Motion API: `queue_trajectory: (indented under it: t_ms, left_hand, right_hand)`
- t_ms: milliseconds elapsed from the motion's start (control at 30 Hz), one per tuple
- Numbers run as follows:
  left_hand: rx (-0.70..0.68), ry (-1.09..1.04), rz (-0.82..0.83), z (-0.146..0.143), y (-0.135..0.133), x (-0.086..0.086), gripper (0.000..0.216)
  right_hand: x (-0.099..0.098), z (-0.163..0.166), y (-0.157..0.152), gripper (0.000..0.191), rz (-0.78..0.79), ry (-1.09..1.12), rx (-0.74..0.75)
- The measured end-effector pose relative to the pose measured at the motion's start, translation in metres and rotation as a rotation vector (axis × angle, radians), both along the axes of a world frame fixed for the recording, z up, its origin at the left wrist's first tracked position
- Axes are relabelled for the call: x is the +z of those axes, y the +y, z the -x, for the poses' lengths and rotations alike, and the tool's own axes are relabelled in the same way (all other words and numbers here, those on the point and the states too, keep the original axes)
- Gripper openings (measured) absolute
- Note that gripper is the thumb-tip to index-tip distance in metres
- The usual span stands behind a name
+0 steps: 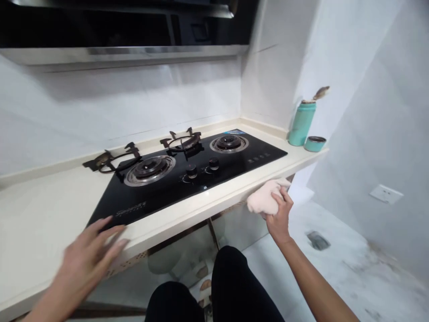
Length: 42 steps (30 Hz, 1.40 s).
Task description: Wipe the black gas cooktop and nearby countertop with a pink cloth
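Head cam: cloth in the right hand, up against the counter's front edge.
So the right hand [280,218] has its fingers curled round a bunched pale pink cloth [263,197], which sits at the lip of the counter [40,214], toward the right end and in front of the hob [161,197]. Left hand [89,250] is empty, fingers loosely spread by the hob's front left corner; it's pretty blurry, so I can't tell if the fingertips actually touch down. Two pan stands [103,160] are off their burners, along the hob's back edge. Teal flask [302,124] and cup [315,144] stand side by side at the counter's right end.
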<state>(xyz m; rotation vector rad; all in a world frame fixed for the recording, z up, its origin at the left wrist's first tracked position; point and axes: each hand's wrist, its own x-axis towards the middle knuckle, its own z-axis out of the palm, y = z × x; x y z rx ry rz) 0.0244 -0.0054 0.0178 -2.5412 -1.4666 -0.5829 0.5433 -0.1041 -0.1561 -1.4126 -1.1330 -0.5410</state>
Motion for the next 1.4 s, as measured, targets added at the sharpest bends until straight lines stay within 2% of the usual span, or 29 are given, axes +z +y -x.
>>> queue_trajectory:
  t_ms: [100, 233, 333, 433, 533, 600, 667, 733, 833, 967, 1067, 1133, 1167, 1200, 1267, 1333, 1400]
  left_hand:
    - [-0.28, 0.034, -0.03, -0.094, -0.004, 0.007, 0.041]
    - [-0.548, 0.215, -0.032, -0.201, 0.007, 0.03, 0.047]
    - [-0.648, 0.333, -0.059, -0.257, 0.023, 0.04, 0.051]
    - [-0.707, 0.432, -0.056, -0.292, 0.036, 0.034, 0.053]
    - [-0.742, 0.454, -0.015, -0.306, 0.043, 0.021, 0.054]
    - [-0.748, 0.406, 0.012, -0.306, 0.046, 0.015, 0.055]
    - [-0.755, 0.357, 0.027, -0.303, 0.047, 0.012, 0.056]
    - [-0.766, 0.328, 0.03, -0.301, 0.049, 0.012, 0.056]
    - [-0.784, 0.311, 0.027, -0.3, 0.052, 0.013, 0.056]
    - [-0.793, 0.297, 0.006, -0.303, 0.055, 0.013, 0.053]
    - [-0.788, 0.303, 0.003, -0.305, 0.055, 0.014, 0.052]
    - [-0.779, 0.311, -0.003, -0.306, 0.053, 0.014, 0.052]
    - [-0.779, 0.312, -0.01, -0.307, 0.051, 0.014, 0.053]
    - [-0.787, 0.313, -0.018, -0.308, 0.05, 0.014, 0.055]
    - [-0.833, 0.325, -0.032, -0.31, 0.047, 0.015, 0.06]
    - [-0.902, 0.357, -0.041, -0.311, 0.045, 0.017, 0.065]
    - [-0.97, 0.401, -0.043, -0.313, 0.045, 0.018, 0.069]
  right_hand:
    - [-0.02, 0.001, 0.006, 0.063, -0.017, 0.303, -0.132]
    - [-0.024, 0.02, 0.033, 0.054, -0.014, 0.542, -0.151]
    - [-0.012, 0.063, 0.049, 0.041, -0.046, 0.634, -0.092]
    - [0.003, 0.121, 0.05, 0.029, -0.077, 0.695, 0.006]
    - [0.015, 0.173, 0.042, 0.019, -0.098, 0.73, 0.137]
    - [0.02, 0.193, 0.04, 0.017, -0.116, 0.746, 0.183]
    - [0.021, 0.197, 0.044, 0.02, -0.138, 0.767, 0.168]
    - [0.018, 0.184, 0.054, 0.022, -0.158, 0.788, 0.109]
    - [0.012, 0.131, 0.072, 0.025, -0.174, 0.841, -0.014]
    - [0.008, 0.012, 0.087, 0.046, -0.172, 0.944, -0.191]
    - [0.003, -0.074, 0.09, 0.06, -0.163, 0.966, -0.262]
    - [-0.002, -0.109, 0.094, 0.063, -0.156, 0.991, -0.284]
    - [-0.005, -0.115, 0.096, 0.063, -0.156, 1.004, -0.294]
    - [-0.006, -0.115, 0.1, 0.063, -0.158, 1.015, -0.304]
    - [-0.008, -0.089, 0.105, 0.062, -0.168, 1.026, -0.323]
    - [-0.006, -0.037, 0.106, 0.059, -0.178, 1.019, -0.318]
    - [-0.003, 0.032, 0.099, 0.052, -0.175, 0.98, -0.259]
